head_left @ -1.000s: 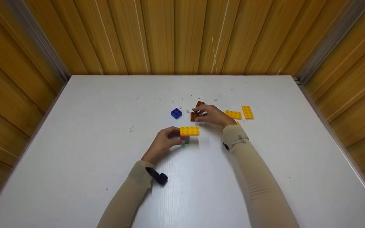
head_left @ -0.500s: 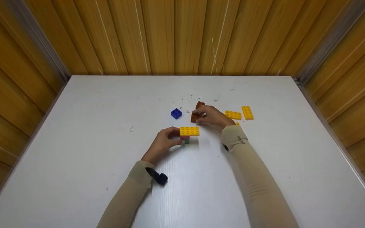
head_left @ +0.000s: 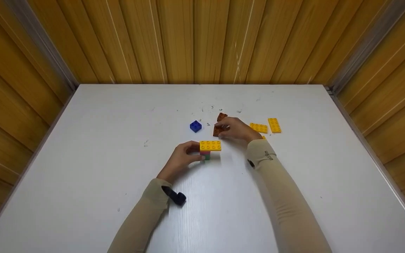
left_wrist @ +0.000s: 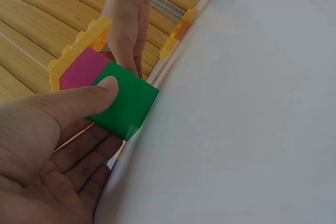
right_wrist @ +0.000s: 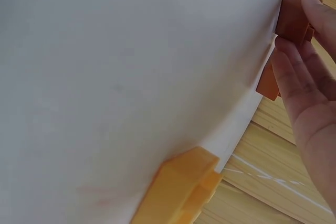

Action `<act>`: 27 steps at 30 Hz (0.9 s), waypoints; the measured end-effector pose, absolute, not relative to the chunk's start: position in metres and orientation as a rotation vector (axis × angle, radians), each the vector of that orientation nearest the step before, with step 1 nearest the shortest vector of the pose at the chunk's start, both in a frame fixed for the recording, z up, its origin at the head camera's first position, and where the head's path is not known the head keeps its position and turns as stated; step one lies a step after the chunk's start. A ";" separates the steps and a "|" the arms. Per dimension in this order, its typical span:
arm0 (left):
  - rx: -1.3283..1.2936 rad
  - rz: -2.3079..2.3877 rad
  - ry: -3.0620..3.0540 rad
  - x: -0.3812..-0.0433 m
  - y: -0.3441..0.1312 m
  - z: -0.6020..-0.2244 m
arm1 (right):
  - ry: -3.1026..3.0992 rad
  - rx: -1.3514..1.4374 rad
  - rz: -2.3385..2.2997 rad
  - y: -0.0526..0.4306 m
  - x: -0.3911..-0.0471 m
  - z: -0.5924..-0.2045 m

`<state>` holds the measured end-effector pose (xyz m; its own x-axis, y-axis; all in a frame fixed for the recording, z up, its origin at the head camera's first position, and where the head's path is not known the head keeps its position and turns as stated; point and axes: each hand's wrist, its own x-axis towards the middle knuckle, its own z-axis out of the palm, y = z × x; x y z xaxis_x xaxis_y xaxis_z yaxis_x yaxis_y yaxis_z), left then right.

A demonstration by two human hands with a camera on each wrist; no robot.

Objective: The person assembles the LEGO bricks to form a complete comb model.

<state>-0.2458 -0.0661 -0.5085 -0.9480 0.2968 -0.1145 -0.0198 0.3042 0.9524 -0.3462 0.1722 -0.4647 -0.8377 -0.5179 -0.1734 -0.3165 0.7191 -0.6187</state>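
Note:
My left hand (head_left: 179,158) holds a small brick stack by its lower part, thumb on one side and fingers on the other. A green brick (left_wrist: 131,103) forms its base, a magenta brick (left_wrist: 84,69) sits above, and a yellow two-by-four brick (head_left: 210,146) tops it, overhanging to the right. Farther back, my right hand (head_left: 237,129) pinches a brown brick (right_wrist: 294,11) between thumb and fingertips, low at the white table. Just behind those fingers lies a second brown brick (head_left: 222,116), partly covered by the hand in the head view.
A blue brick (head_left: 195,126) lies left of the brown ones. Two yellow bricks, one lying crosswise (head_left: 258,127) and one lengthwise (head_left: 274,125), lie right of my right hand. Another yellow piece (head_left: 263,137) is mostly hidden by the right wrist. Wood-look panels (head_left: 202,42) enclose the table.
The brown brick in my right fingers has turned a little and shifted slightly rightward and toward me. My left hand and its stack have stayed in place.

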 end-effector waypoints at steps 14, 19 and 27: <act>0.270 1.655 2.351 -0.247 -0.066 -0.509 | 2.558 -0.597 -0.909 0.174 -0.343 -0.455; 0.276 1.664 2.352 -0.246 -0.066 -0.509 | 2.561 -0.599 -0.895 0.173 -0.343 -0.452; 0.254 1.646 2.366 -0.246 -0.065 -0.508 | 2.576 -0.732 -0.866 0.175 -0.342 -0.449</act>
<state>-0.2463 -0.0648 -0.5081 -0.9542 0.2812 -0.1026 0.0014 0.3471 0.9378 -0.3419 0.1754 -0.4494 -0.8153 -0.5623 -0.1385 -0.3644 0.6840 -0.6319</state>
